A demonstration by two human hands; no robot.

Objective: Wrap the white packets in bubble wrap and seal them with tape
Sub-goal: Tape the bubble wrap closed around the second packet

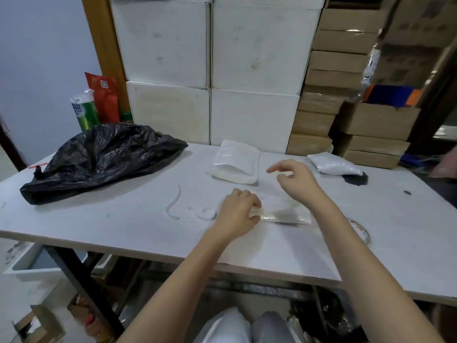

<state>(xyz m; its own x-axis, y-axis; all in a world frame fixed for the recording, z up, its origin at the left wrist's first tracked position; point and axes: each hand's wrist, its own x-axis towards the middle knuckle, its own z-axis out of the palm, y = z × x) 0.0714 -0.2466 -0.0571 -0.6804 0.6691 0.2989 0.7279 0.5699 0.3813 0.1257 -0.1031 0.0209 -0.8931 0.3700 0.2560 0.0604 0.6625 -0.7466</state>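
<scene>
A bubble-wrapped packet lies flat on the table, near its front edge and just ahead of the person. Its front edge looks glossy, as if taped, though blur makes that hard to confirm.

The left hand rests on the packet's left end, palm down, knuckles up, fingers curled over the wrap and the thumb tucked against the front edge, so it grips that end. The left forearm runs up from the lower middle of the view, angled slightly right.

The right hand hovers above the packet's far side, wrist bent, fingers loosely spread and relaxed, index finger pointing left. It holds nothing that can be made out; a thin clear strip between the fingers cannot be ruled out because of blur. The right forearm comes in from the lower right.

Just behind the hands lies a stack of white packets, apart from the wrapped one. Farther right, near the table's back edge, sits another wrapped bundle, beside a dark stain.

Left of the left hand, curled white strips lie on the table. A crumpled black bag covers the far left corner. At the right edge, partly hidden by the right forearm, a tape roll shows.

White boxes are stacked behind the table, brown cartons to their right.
</scene>
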